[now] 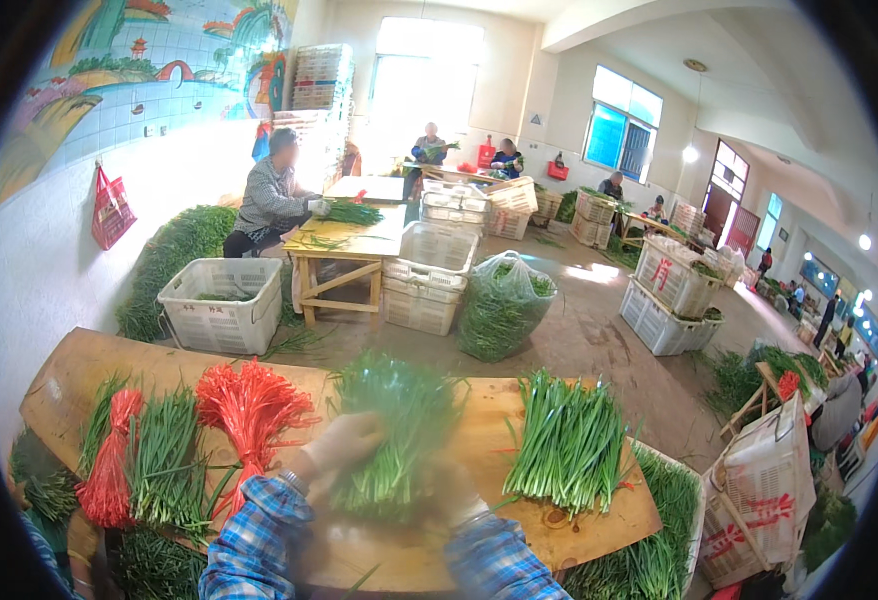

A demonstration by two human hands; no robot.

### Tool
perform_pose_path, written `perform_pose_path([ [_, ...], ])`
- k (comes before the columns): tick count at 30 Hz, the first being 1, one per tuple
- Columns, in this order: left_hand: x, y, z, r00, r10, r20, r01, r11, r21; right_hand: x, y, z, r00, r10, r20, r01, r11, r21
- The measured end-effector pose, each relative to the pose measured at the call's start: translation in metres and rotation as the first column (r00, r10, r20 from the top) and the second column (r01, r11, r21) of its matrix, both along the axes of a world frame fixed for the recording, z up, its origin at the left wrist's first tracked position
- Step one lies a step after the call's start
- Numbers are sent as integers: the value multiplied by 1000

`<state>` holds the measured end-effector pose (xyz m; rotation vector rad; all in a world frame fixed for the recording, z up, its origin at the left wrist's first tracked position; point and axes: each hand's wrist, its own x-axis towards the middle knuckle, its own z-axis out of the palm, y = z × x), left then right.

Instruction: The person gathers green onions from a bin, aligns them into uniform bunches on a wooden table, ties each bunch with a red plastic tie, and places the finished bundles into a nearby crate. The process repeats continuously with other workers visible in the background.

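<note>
My left hand point(345, 444), pale and apparently gloved, is on the left side of a bunch of green leafy stalks point(392, 442) that look like garlic chives, blurred by motion above the wooden table point(484, 420). On the bunch's lower right is my right hand point(446, 487), too blurred to show its fingers. Right of it lies a neat pile of the same stalks point(570, 442). To the left are a spread bundle of red plastic ties point(255, 405), a smaller pile of stalks point(165, 457) and a second red bundle of ties point(113, 465).
A white plastic crate point(221, 307) and a clear bag of greens point(505, 307) stand beyond the table. Greens fill a container point(664, 517) at its right edge, beside tilted crates point(758, 495). A person point(270, 195) sits at another table; part of a person shows at lower left.
</note>
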<state>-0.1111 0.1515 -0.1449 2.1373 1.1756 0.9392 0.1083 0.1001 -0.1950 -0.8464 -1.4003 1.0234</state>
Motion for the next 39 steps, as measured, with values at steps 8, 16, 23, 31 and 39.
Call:
perform_pose_path([
  [8, -2, -21, 2, 995, -10, 104, 15, 999, -50, -14, 16, 21, 998, -10, -68, -20, 901, -433],
  [16, 33, -69, 6, 952, 71, 298, -32, 990, -134, -3, 4, 20, 758, -9, 653, 108, 988, -111],
  [23, 54, -62, -3, 991, 84, 104, -74, 992, -98, 6, -16, 14, 901, 220, 374, -159, 969, -187],
  [31, 45, -59, -7, 993, -40, 111, 60, 980, -192, 4, -44, 26, 997, 67, 37, -45, 907, -420],
  [39, 54, -65, 1, 998, -63, 5, 63, 993, -99, -2, -45, 34, 992, 22, -127, -80, 876, -476],
])
